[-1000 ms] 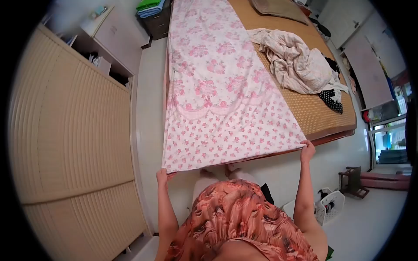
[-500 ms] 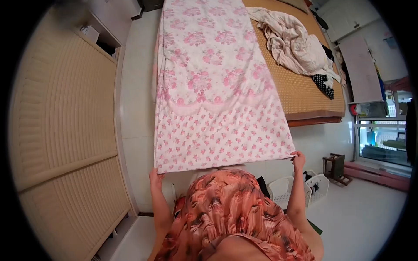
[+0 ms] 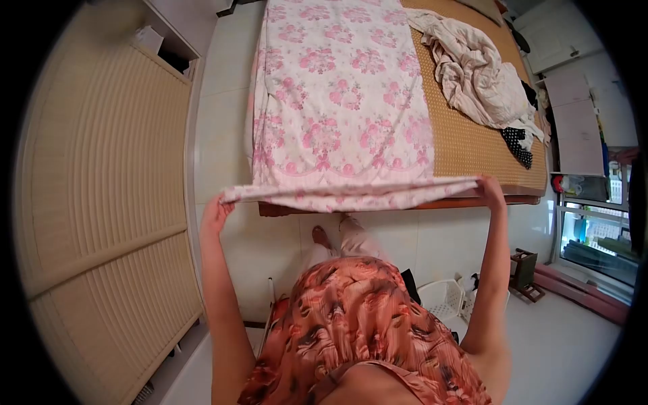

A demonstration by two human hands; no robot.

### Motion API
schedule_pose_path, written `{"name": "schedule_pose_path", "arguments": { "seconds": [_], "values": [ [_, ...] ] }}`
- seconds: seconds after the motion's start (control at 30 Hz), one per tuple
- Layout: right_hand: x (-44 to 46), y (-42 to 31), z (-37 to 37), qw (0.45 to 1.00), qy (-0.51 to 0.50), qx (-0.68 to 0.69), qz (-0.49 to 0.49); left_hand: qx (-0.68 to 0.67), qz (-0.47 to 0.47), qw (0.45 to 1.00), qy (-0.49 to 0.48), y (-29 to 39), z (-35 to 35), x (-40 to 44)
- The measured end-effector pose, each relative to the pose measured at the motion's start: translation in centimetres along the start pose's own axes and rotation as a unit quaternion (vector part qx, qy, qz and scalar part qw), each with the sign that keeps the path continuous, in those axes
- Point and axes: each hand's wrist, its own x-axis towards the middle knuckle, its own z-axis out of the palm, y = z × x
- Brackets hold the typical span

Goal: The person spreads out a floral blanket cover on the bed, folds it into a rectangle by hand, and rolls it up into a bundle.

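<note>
Left hand point(image 3: 217, 212) and right hand point(image 3: 491, 192) clamped on sheet point(image 3: 344, 94), 1 at each end of near edge; remainder spread on bed point(image 3: 451, 150).

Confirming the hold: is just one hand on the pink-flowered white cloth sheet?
No, the left hand and the right hand hold opposite ends of the near side of that sheet.

I see a white fabric sheet point(image 3: 344, 94) with pink flower clusters, upper centre; upper right, a golden-tan woven mat point(image 3: 466, 150) and white-dotted black cloth point(image 3: 517, 147).
</note>
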Motion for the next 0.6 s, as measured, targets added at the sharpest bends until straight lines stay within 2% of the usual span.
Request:
{"name": "schedule_pose_path", "arguments": {
  "seconds": [0.07, 0.17, 0.4, 0.47, 0.57, 0.6],
  "values": [
    [4.6, -2.5, 0.6, 0.999, -0.011, 0.048, 0.004, 0.019, 0.009, 0.999, -0.029, 2.7, 0.9, 5.2],
    [11.4, -6.1, 1.9, 0.995, -0.024, 0.099, -0.01, 0.015, 0.025, 1.0, -0.007, 6.8, 6.2, 10.0],
    [26.8, -11.9, 5.4, 0.981, 0.012, 0.185, -0.051, 0.015, 0.1, 0.99, 0.099, 13.1, 15.2, 23.4],
    [28.8, -12.6, 6.3, 0.974, 0.008, 0.214, -0.074, -0.001, 0.138, 0.982, 0.129, 12.8, 16.6, 23.6],
    [29.8, -13.1, 8.4, 0.961, 0.007, 0.238, -0.138, -0.053, 0.223, 0.968, 0.106, 10.9, 16.6, 24.4],
    [30.0, -12.8, 8.5, 0.956, -0.066, 0.22, -0.184, -0.071, 0.232, 0.967, 0.082, 10.1, 16.9, 23.6]
  ]
}}
